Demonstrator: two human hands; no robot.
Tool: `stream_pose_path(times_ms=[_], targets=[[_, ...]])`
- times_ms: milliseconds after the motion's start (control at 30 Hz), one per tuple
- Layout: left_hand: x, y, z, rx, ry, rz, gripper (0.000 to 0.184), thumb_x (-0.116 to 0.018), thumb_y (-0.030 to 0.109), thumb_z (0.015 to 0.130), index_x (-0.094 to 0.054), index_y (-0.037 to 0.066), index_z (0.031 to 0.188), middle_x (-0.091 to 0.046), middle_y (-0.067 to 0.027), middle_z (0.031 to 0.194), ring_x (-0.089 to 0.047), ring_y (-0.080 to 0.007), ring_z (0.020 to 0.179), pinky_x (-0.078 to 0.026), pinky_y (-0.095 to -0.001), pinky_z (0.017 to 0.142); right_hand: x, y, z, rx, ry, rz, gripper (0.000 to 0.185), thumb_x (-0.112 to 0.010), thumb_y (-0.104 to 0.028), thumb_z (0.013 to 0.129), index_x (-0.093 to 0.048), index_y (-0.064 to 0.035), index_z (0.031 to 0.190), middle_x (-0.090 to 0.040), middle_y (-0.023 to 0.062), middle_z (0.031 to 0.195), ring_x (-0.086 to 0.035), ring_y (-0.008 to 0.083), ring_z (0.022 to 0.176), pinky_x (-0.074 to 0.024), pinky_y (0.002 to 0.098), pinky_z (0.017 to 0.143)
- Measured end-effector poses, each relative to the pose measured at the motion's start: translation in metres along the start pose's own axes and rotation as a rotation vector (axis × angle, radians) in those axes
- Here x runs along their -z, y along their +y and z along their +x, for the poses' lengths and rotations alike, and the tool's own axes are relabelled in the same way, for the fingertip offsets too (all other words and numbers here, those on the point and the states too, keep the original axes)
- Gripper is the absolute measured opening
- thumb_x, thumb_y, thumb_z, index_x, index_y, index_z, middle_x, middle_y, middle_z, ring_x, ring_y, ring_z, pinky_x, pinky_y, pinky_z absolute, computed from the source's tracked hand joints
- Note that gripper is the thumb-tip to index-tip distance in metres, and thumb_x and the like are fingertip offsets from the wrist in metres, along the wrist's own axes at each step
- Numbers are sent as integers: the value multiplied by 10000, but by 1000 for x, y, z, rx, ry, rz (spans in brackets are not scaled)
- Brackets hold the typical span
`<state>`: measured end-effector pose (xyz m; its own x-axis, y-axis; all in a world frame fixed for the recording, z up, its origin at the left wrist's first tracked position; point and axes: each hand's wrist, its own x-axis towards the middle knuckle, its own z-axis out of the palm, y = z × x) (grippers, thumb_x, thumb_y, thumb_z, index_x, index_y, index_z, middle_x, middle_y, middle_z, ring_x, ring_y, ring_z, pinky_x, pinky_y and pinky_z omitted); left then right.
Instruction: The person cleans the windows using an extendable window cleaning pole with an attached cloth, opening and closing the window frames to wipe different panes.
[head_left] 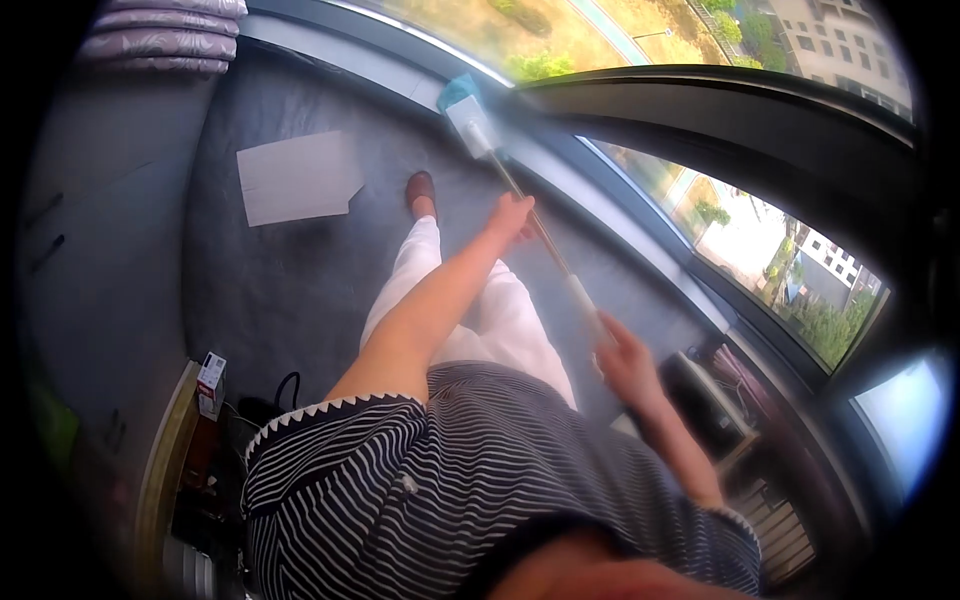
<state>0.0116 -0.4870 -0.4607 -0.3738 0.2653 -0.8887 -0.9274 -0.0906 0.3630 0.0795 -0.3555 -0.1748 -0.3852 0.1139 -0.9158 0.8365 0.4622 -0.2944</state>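
Note:
A long-handled window cleaner slants across in front of me, with a white head and a blue pad at its far end. The head is over the window sill; whether it touches the frame, I cannot tell. My left hand is closed around the thin metal part of the pole. Lower down, my right hand grips the thick white handle near its end.
Along the right run the sill and a large window with a dark frame. A flat cardboard sheet lies on the grey floor. Folded fabric is at upper left, a small box at lower left.

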Motion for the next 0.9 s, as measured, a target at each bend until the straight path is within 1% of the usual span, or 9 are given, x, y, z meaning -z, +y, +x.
stream_pose_path(times_ms=[200,300,400,433,533,567,667,767,900], targets=[[35,6,-8,24,15,-202,323,-509,299,830,-493,24,1000,-602,-98,785,-593,-213,572,-392,-333,445,3,20,-60,-114,-143,414,510,-474,-83,860,-312,-110,1342,-427,-1,609,-335,45,433,-284,201,379],[47,10,1,-5,92,-210,302,-512,276,830,-497,21,991,-609,-99,793,-596,-200,620,-411,-335,475,7,61,-65,-151,-347,957,522,-478,-126,876,-274,-137,1357,-397,-2,590,-290,47,406,-236,195,349],[60,11,-3,-71,82,-210,156,-536,215,835,-508,71,888,-621,-99,735,-565,-154,548,-418,-264,422,-5,99,-62,-137,-538,1254,542,-489,-186,878,-252,-154,1364,-380,3,581,-277,61,392,-243,198,341],[60,15,-8,-80,85,-187,134,-562,190,811,-527,66,848,-617,-85,699,-567,-145,540,-419,-262,426,-13,108,-61,-111,-594,1281,594,-533,-203,854,-238,-158,1368,-419,23,597,-344,82,405,-281,201,345],[58,15,-13,-112,111,45,142,-587,193,789,-544,58,783,-607,-69,651,-558,-138,505,-403,-254,403,-35,115,-65,24,-523,967,630,-568,-191,829,-241,-158,1366,-453,42,615,-417,102,443,-318,212,354],[57,9,-9,-119,114,60,145,-595,190,782,-546,54,767,-606,-68,644,-557,-137,493,-392,-252,388,-37,123,-63,-13,-495,924,641,-581,-158,813,-251,-139,1362,-475,57,632,-469,124,482,-340,219,362],[58,-3,-12,-131,122,101,154,-615,181,764,-551,44,738,-605,-69,628,-555,-135,462,-359,-246,346,-44,121,-71,-162,-347,772,601,-553,-127,817,-275,-111,1349,-476,54,636,-446,117,455,-335,222,354],[62,-6,-2,-96,129,148,167,-626,180,757,-547,34,739,-612,-80,628,-574,-138,460,-337,-252,314,-48,109,-70,-171,-345,840,554,-517,-104,825,-299,-88,1333,-457,41,625,-401,99,423,-325,224,342],[51,-1,-12,-106,70,282,185,-646,193,753,-542,41,744,-609,-75,624,-581,-137,467,-346,-241,320,-62,138,-81,-156,-447,1246,516,-513,-125,836,-325,-74,1313,-418,22,602,-343,72,399,-290,206,315]])
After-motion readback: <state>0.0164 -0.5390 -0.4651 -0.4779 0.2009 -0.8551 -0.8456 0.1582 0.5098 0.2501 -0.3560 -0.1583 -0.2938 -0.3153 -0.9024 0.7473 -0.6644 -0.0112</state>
